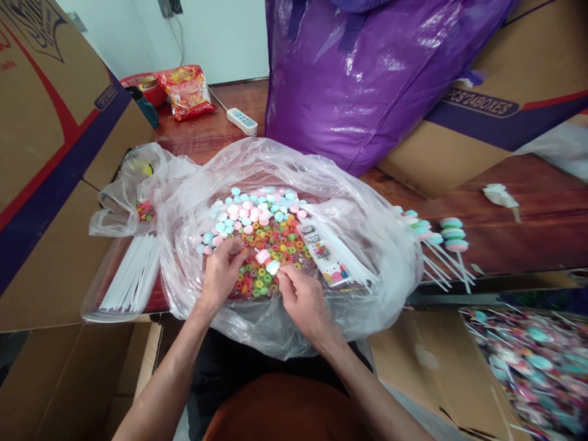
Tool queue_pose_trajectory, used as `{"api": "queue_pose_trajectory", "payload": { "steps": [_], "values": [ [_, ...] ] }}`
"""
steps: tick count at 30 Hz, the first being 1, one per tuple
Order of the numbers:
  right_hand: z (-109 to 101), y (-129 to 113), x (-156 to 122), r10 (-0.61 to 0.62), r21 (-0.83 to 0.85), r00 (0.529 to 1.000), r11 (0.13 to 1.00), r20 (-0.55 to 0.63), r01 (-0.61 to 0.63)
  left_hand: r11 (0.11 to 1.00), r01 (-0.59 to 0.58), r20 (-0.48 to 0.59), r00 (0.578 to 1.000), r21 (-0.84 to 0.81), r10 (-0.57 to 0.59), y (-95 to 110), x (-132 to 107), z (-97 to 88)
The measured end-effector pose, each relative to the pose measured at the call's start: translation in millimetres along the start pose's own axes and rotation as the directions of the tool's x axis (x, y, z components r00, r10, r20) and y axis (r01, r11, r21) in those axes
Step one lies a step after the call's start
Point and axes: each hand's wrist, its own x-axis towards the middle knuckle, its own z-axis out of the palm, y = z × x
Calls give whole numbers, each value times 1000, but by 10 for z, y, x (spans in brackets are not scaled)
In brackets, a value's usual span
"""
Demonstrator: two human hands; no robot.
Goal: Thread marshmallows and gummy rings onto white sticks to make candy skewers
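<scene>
My right hand [303,297] is closed at the lower end of a marshmallow candy skewer [267,260], which has pink and pale blue-white marshmallows with a small orange-red piece between them. Its stick is mostly hidden by the fingers. To the left, my left hand [223,266] has its fingertips pinched together over the candy; what they hold, if anything, is too small to make out. Beneath both hands lie many coloured candy rings [260,283]. Pink, white and blue marshmallows [248,214] are heaped behind them, all inside a spread clear plastic bag [367,226].
White sticks [131,275] fill a tray at left; more lie beside a printed label packet [324,254]. Finished marshmallow skewers [454,234] rest at right. A purple bag [349,79] and cardboard boxes [55,153] surround the table. A box of wrapped candies [537,361] stands lower right.
</scene>
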Motion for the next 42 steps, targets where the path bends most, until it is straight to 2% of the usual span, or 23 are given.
{"api": "queue_pose_trajectory", "payload": {
  "steps": [2,4,9,18,25,30,32,34,37,40,42],
  "values": [
    [5,-43,-2,-4,38,999,999,32,3,962,106,-8,994,-254,-111,-2,-2,-8],
    [10,-84,0,-3,78,999,997,55,-1,903,165,25,985,-397,-169,0,-3,-19],
    [18,-119,20,5,138,996,990,89,-17,842,210,74,977,-496,-200,0,-32,-28],
    [58,-65,30,-27,42,999,999,28,26,863,185,62,982,-470,-177,37,-78,-20],
    [50,-35,24,-140,38,990,989,10,140,824,271,94,961,-498,-259,84,-102,-42],
    [-16,-1,42,-244,112,965,966,98,233,866,294,202,952,-404,-229,92,-122,-167],
    [-31,-5,54,-268,114,952,961,145,253,869,279,165,959,-407,-231,71,-142,-172],
    [-36,-16,62,-267,84,946,963,186,255,859,269,78,962,-435,-262,40,-170,-142],
    [-38,-17,56,-254,17,939,966,232,257,846,276,5,951,-455,-308,-5,-210,-88],
    [-49,21,35,-256,-31,934,962,248,272,876,279,22,955,-392,-294,-11,-223,-90],
    [-62,49,20,-266,-27,932,959,246,280,901,267,81,964,-341,-255,12,-214,-126]
  ]
}}
